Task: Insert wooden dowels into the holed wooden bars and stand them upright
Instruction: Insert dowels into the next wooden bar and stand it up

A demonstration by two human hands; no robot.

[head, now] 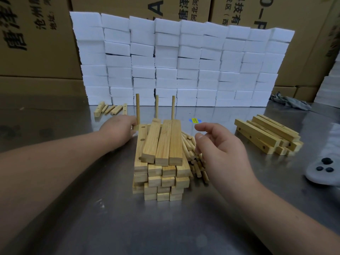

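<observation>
A stack of wooden bars (161,162) stands at the middle of the metal table (128,227). Behind the stack, three dowels (157,105) rise upright; what they stand in is mostly hidden. My left hand (119,130) reaches to the stack's far left corner, where its fingertips hold the base of the leftmost upright dowel (137,109) and the bar end (136,127) under it. Loose dowels (193,153) are piled against the stack's right side. My right hand (219,150) hovers over that pile with fingers loosely curled, holding nothing.
A second heap of holed bars (266,135) lies at the right. A few bars and dowels (110,108) lie at the back left. A wall of white foam blocks (180,63) backs the table. A grey controller (323,171) and a grey rag (290,102) sit at the right.
</observation>
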